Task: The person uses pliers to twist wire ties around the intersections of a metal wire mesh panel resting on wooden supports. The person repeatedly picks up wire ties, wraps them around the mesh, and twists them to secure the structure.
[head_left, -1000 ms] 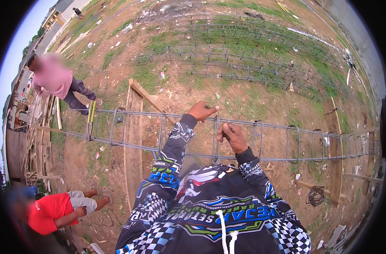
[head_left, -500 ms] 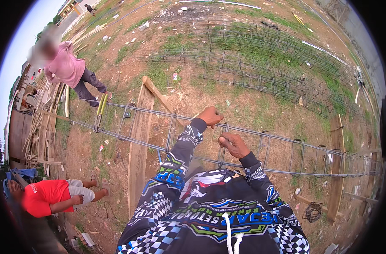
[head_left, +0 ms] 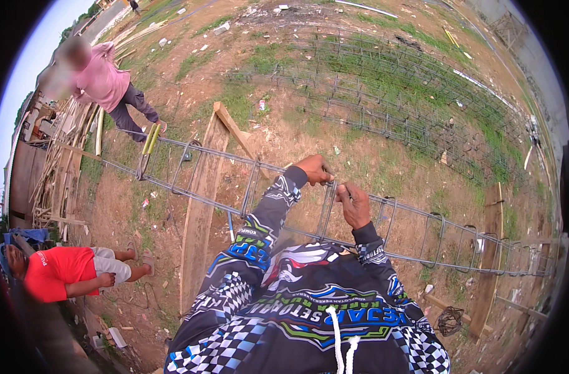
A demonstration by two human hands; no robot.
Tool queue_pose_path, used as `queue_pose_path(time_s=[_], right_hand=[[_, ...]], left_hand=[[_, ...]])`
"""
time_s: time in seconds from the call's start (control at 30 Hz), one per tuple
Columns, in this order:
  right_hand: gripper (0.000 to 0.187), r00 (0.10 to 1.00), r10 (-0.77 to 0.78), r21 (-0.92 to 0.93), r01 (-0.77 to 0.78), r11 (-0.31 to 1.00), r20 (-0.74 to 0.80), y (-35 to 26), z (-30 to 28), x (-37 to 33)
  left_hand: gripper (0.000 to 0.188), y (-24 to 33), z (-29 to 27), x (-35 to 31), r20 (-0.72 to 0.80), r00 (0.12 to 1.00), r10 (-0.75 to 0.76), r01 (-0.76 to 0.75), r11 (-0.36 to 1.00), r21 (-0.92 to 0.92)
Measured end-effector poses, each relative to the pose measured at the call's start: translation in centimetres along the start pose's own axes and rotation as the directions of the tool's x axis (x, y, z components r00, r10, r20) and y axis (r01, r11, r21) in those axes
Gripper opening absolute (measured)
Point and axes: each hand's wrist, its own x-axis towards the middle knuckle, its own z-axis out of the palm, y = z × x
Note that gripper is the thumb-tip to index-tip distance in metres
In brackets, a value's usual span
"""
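A long cage of steel rebar with square stirrups point(head_left: 326, 212) runs across in front of me. My left hand point(head_left: 315, 169) is at its far long bar, just left of a stirrup's top corner, fingers pinched together. Close beside it, on the other side of that corner, my right hand point(head_left: 354, 206) is also closed, thumb against fingers. Whatever is between the fingertips is too small to make out. A tool with two yellow handles point(head_left: 151, 138) hangs on the cage farther left.
Wooden planks point(head_left: 203, 209) support the cage at left and right. More rebar cages point(head_left: 384, 93) lie on the grass beyond. A person in pink point(head_left: 103, 78) stands at the cage's left end; another in red point(head_left: 63, 272) is at lower left. A coil of wire point(head_left: 450, 321) lies lower right.
My right hand has moved away from me, up to the far bar beside my left hand. The left hand stays at the same corner. The view has tilted slightly.
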Motion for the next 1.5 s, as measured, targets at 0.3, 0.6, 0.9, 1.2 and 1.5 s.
queue_pose_path(time_s=[0.3,0.6,0.9,1.2,1.5], right_hand=[[0.027,0.989,-0.115,-0.101,0.106,0.989,-0.092,-0.3,-0.4,1.0],[0.032,0.962,-0.255,-0.180,0.234,0.955,-0.100,-2.3,-0.9,2.5],[0.022,0.976,-0.216,-0.140,0.210,0.968,-0.030,-1.4,-0.7,3.2],[0.039,0.900,0.431,0.513,-0.337,0.789,-0.071,6.2,-2.2,8.3],[0.038,0.869,0.464,0.509,-0.326,0.797,-0.170,7.6,-2.4,8.9]], left_hand=[[0.024,-0.4,0.6,0.5,0.024,1.000,0.011,-0.007,0.990,-0.138],[0.028,2.2,0.8,0.7,-0.065,0.966,-0.250,0.240,0.963,-0.126],[0.033,-1.3,2.9,0.8,-0.287,0.945,0.156,-0.205,0.967,-0.148],[0.032,0.1,3.6,-0.9,-0.436,0.846,0.307,-0.245,0.950,0.195],[0.029,0.3,5.7,-0.5,-0.534,0.792,0.296,-0.195,0.952,0.238]])
